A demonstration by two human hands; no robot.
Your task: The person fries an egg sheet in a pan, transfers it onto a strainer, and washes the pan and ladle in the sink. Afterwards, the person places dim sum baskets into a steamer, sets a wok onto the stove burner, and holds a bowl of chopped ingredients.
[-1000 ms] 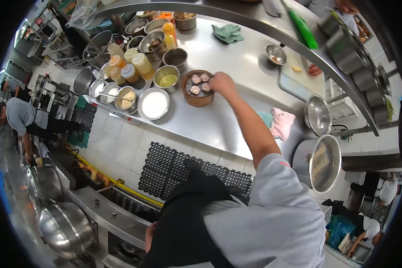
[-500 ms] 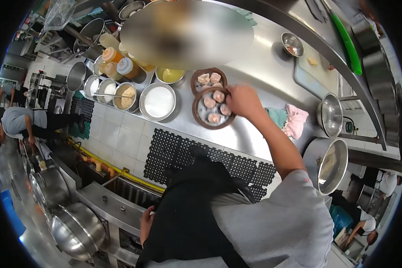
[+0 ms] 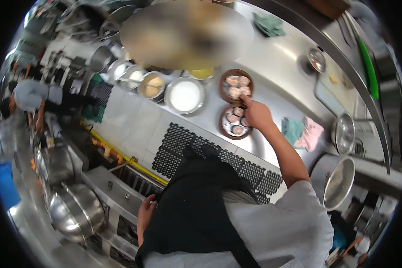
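Two round brown steamer baskets sit close together on the steel counter. The far steamer basket (image 3: 222, 92) holds several pale pinkish dumplings (image 3: 233, 92). In the near steamer basket (image 3: 222, 129) are several dumplings with dark sides (image 3: 237, 130). My right hand (image 3: 258, 115) reaches in from the right, fingers closed at the far basket's near rim, close to its dumplings; part of the grip is hidden. My left hand (image 3: 146, 215) hangs low beside my black apron, its fingers loosely apart and nothing seen in them.
Left of the baskets stand a bowl of white powder (image 3: 184, 95) and a bowl of tan paste (image 3: 151, 85). Green (image 3: 292, 130) and pink (image 3: 310, 134) cloths lie to the right, near a large pot (image 3: 332, 176). A co-worker (image 3: 35, 96) stands at far left.
My right hand has moved from the near basket's rim to the far basket. The near basket overlapped the far one; now they lie side by side. The view has shifted.
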